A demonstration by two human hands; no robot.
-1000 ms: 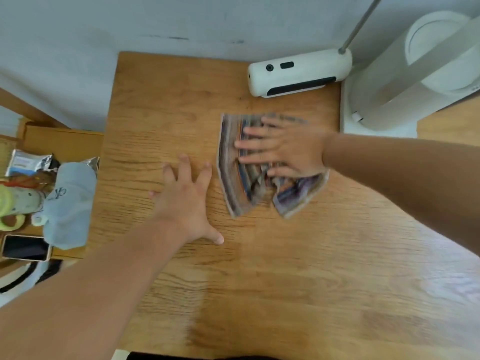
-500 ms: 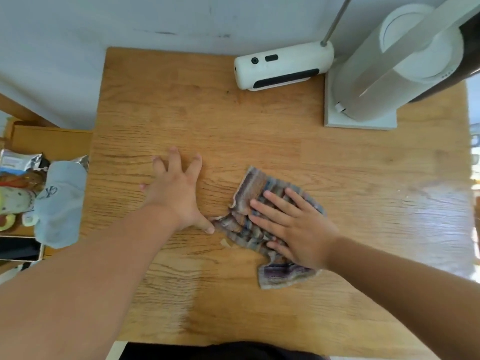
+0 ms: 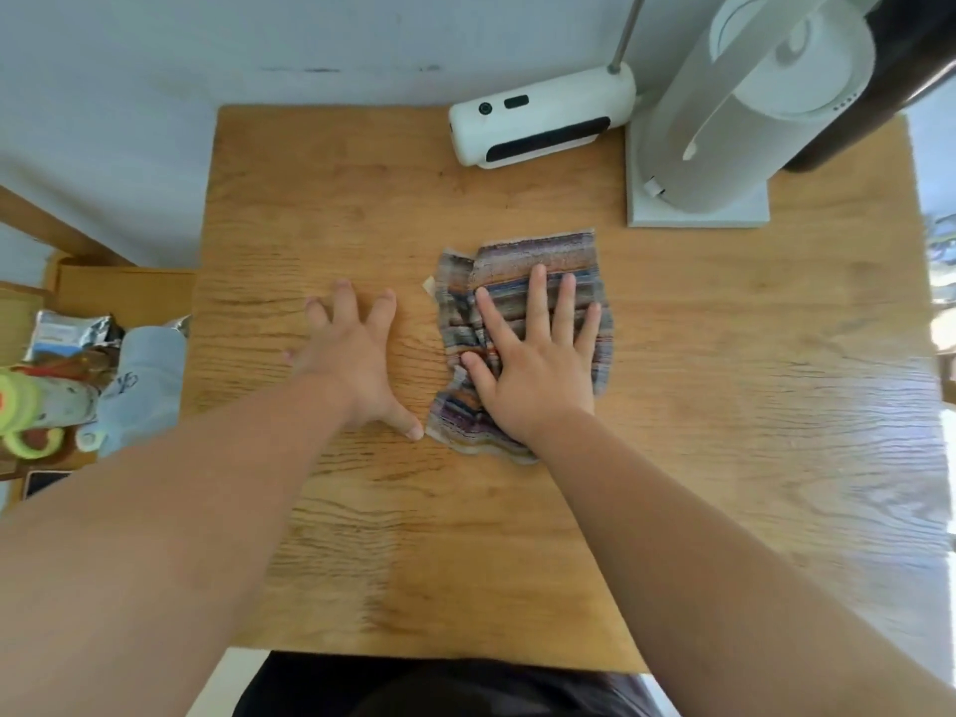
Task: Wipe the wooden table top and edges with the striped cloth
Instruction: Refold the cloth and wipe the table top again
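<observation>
The striped cloth [image 3: 538, 261] lies crumpled in the middle of the wooden table [image 3: 724, 406]. My right hand [image 3: 533, 364] presses flat on it with fingers straight and spread, pointing away from me. My left hand [image 3: 357, 354] rests flat on the bare wood just left of the cloth, fingers spread, its thumb tip nearly touching the cloth's near left corner.
A white device [image 3: 538, 121] lies at the table's far edge. A tall white cylinder on a square base [image 3: 724, 137] stands at the far right. Left of the table, a lower surface holds a light blue cap [image 3: 139, 385], foil packets [image 3: 67, 333] and a green-handled item [image 3: 20, 416].
My right hand slid the cloth from the far middle toward me, then back out and to the right. The left hand has stayed pressed in place.
</observation>
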